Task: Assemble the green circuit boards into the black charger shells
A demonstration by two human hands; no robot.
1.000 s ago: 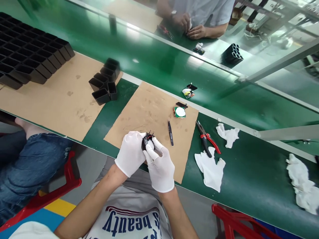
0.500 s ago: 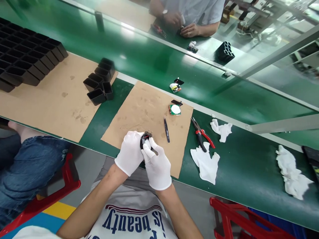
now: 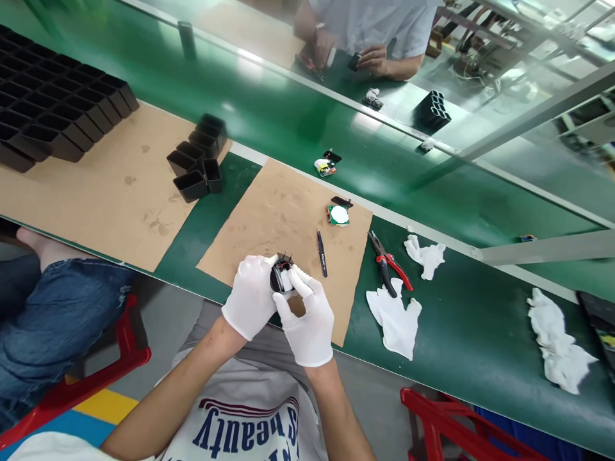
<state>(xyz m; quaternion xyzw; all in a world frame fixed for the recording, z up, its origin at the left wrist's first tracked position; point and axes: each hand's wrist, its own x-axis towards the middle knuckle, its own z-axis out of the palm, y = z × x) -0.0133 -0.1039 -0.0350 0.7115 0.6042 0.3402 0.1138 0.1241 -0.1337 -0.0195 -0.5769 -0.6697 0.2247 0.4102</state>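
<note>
Both my hands wear white gloves and meet at the front edge of a brown cardboard sheet. My left hand (image 3: 252, 296) grips a small black power adapter (image 3: 282, 276) from the left; metal prongs stick up from it, and red and white parts show inside its shell. Against the right side of the adapter lie the fingertips of my right hand (image 3: 310, 314), the thumb curved below them. Black tweezers (image 3: 321, 253) lie right of my hands on the cardboard (image 3: 254, 211). Behind them sits a green circuit board (image 3: 339, 215) with a white round pad and a black plate.
Red-handled pliers (image 3: 388, 261) rest partly on a white glove (image 3: 396, 320) at the right. Black cases (image 3: 192, 182) stand at the left, with several rows (image 3: 72, 115) beyond. Another circuit board (image 3: 325, 166) lies behind the cardboard. A co-worker's hands (image 3: 372, 61) show behind the clear panel.
My right thumb and fingers have spread a little and drawn back from the adapter's face, so more of its white inside shows. The co-worker's hands have moved apart.
</note>
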